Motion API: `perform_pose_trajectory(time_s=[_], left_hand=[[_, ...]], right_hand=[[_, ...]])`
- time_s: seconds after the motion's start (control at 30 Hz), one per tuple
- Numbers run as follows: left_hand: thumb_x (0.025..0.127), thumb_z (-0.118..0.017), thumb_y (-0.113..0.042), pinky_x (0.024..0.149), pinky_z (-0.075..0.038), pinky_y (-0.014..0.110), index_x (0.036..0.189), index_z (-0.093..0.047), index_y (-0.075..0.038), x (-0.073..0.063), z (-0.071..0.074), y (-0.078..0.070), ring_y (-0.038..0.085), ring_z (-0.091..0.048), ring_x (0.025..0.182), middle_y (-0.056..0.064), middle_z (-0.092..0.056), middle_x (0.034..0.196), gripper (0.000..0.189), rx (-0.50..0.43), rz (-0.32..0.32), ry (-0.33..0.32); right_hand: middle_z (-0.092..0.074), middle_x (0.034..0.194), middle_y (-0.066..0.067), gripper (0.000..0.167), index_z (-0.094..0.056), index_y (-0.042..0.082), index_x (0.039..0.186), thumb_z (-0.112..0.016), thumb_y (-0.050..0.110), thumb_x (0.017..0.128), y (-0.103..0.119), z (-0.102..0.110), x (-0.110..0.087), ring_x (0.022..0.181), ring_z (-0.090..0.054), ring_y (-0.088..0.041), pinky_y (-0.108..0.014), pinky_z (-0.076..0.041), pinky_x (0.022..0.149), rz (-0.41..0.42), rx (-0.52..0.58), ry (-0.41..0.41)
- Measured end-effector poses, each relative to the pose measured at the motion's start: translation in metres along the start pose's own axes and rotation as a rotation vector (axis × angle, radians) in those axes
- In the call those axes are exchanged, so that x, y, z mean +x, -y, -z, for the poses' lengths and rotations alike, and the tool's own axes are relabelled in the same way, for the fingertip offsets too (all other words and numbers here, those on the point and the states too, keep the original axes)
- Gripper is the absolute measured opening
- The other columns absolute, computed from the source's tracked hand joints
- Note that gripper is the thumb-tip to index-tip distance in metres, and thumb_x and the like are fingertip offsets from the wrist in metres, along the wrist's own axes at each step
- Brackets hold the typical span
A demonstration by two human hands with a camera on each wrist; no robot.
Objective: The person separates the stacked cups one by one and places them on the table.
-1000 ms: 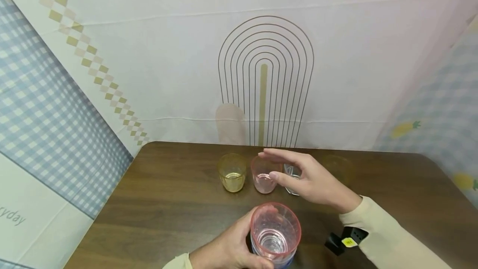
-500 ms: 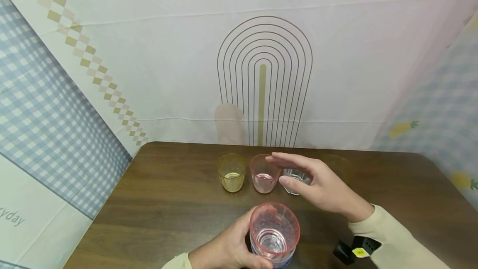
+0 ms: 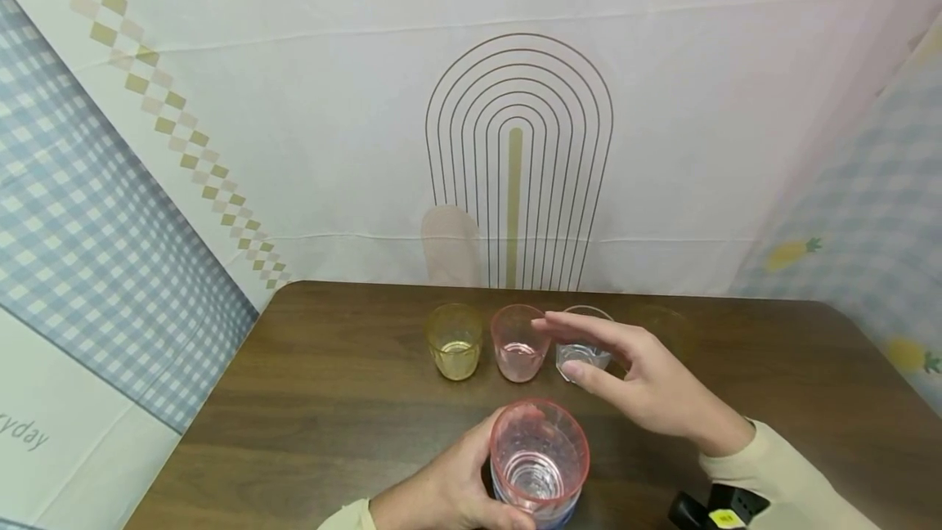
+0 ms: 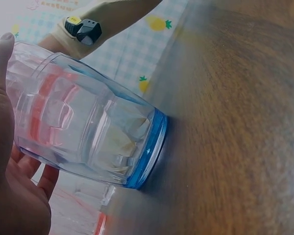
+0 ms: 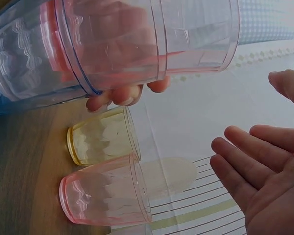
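My left hand (image 3: pixel 465 481) grips a stack of nested tumblers (image 3: pixel 540 464) near the table's front, fingers and thumb round its sides. The top tumbler has a pink rim; in the left wrist view, the lowest tumbler (image 4: pixel 147 147) shows a blue base close over the wood. My right hand (image 3: pixel 651 375), fingers extended and thumb apart, is above the table with nothing in its grasp. It partly covers a clear glass (image 3: pixel 577 360). To the left of that glass stand a pink tumbler (image 3: pixel 519 346) and a yellow tumbler (image 3: pixel 455 346), both upright.
Behind the brown wooden table (image 3: pixel 331 399) hangs a white cloth (image 3: pixel 331 145) printed with arches. Blue checked cloth (image 3: pixel 88 170) hangs at the left, with more at the right. A faint yellowish round shape shows on the table behind the right hand.
Drawing rightward and a little nearer, my right hand has moved off the pink tumbler and uncovered more of the clear glass. The left hand and its stack stay nearly still.
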State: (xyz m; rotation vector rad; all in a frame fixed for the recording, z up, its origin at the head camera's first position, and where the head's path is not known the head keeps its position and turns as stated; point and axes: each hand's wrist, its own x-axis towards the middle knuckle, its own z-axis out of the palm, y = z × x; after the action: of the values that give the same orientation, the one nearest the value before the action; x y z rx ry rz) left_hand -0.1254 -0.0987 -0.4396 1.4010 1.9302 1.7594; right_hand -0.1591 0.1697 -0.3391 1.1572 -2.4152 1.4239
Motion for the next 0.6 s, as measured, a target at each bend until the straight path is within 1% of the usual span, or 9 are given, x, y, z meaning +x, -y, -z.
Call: perform_pose_trajectory(time_s=[0.1,0.2,0.33,0.47,0.6], left_hand=[[0.079,-0.091,-0.001,0.122,-0.049,0.036,0.159,-0.038,-0.008,0.0,0.001,-0.001,0.017,-0.06,0.14,0.015,-0.059,0.154,0.095,0.019,0.004,0.005],[0.078,-0.092,-0.002,0.121,-0.049,0.035,0.159,-0.038,-0.008,-0.001,0.002,-0.001,0.016,-0.061,0.139,0.014,-0.06,0.153,0.097,0.044,0.006,0.005],[0.077,-0.093,-0.002,0.122,-0.049,0.035,0.16,-0.038,-0.009,-0.001,0.002,-0.001,0.016,-0.061,0.139,0.013,-0.06,0.154,0.1,0.053,0.01,0.005],[0.075,-0.092,0.0,0.122,-0.048,0.034,0.161,-0.037,-0.007,-0.001,0.003,-0.002,0.016,-0.061,0.14,0.014,-0.06,0.154,0.102,0.047,0.021,0.002],[0.074,-0.094,-0.001,0.123,-0.047,0.034,0.162,-0.035,-0.006,-0.002,0.003,-0.003,0.017,-0.06,0.141,0.016,-0.059,0.155,0.106,0.089,0.019,0.005]], right_hand=[[-0.07,0.147,-0.007,0.058,-0.058,0.014,0.154,-0.07,-0.001,0.1,-0.001,0.0,-0.003,0.133,-0.069,-0.02,-0.022,-0.056,0.107,0.021,-0.008,-0.002],[-0.071,0.146,-0.004,0.06,-0.057,0.018,0.155,-0.069,-0.003,0.1,-0.001,0.0,-0.005,0.132,-0.069,-0.018,-0.022,-0.056,0.107,0.038,-0.005,0.0],[-0.071,0.146,-0.001,0.06,-0.057,0.016,0.155,-0.069,-0.004,0.1,0.001,0.001,-0.009,0.132,-0.069,-0.014,-0.022,-0.056,0.107,0.052,0.0,0.0],[-0.071,0.146,-0.005,0.062,-0.056,0.012,0.155,-0.069,-0.007,0.098,0.001,0.002,-0.013,0.132,-0.068,-0.011,-0.022,-0.056,0.108,0.054,0.006,-0.002],[-0.07,0.147,-0.006,0.064,-0.055,0.013,0.156,-0.069,-0.008,0.097,0.0,0.002,-0.019,0.132,-0.068,-0.012,-0.022,-0.054,0.11,0.05,0.004,-0.004]])
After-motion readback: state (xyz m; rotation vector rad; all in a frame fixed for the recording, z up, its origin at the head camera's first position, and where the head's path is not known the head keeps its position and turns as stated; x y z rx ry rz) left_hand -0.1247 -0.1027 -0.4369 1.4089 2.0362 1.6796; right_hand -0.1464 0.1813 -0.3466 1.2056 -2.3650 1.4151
